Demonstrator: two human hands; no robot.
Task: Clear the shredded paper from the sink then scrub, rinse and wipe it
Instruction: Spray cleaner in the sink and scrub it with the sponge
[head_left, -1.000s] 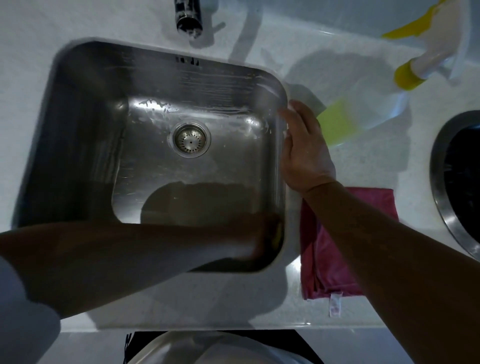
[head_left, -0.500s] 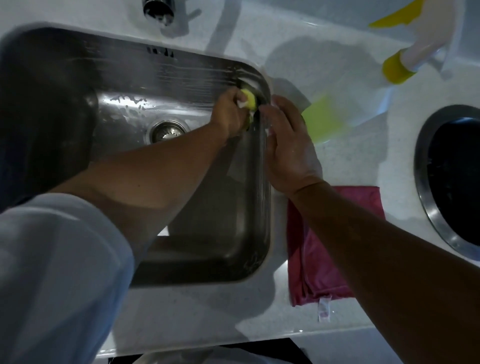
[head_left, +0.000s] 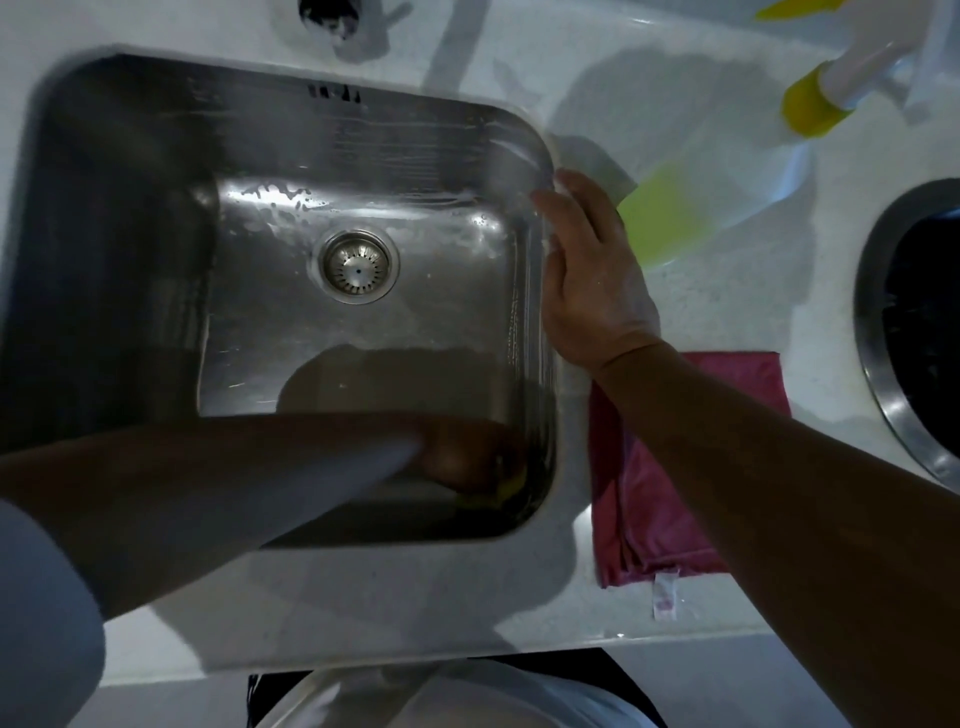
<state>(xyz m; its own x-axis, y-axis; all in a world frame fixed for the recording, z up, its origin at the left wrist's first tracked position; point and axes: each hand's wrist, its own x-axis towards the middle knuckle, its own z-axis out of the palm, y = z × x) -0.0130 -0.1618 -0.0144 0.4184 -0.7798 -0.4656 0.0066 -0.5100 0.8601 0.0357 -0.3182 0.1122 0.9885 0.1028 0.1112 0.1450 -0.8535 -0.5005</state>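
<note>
The steel sink (head_left: 156, 208) is wet and soapy, with its round drain (head_left: 357, 266) in the middle and no paper showing. My left hand (head_left: 467, 457) is down in the sink's near right corner, in shadow and blurred, holding a yellow sponge (head_left: 506, 486) against the wall. My right hand (head_left: 592, 280) rests with straight fingers on the sink's right rim. A folded pink cloth (head_left: 670, 499) lies on the white counter to the right of the sink, partly under my right forearm.
A spray bottle (head_left: 691, 208) with yellow-green liquid and a yellow collar lies on the counter at the back right. A second round steel basin (head_left: 878, 332) is at the right edge. The tap base (head_left: 327, 10) is at the top.
My left hand with the sponge has swept from the far right corner of the sink down to the near right corner. My right hand has stayed on the rim.
</note>
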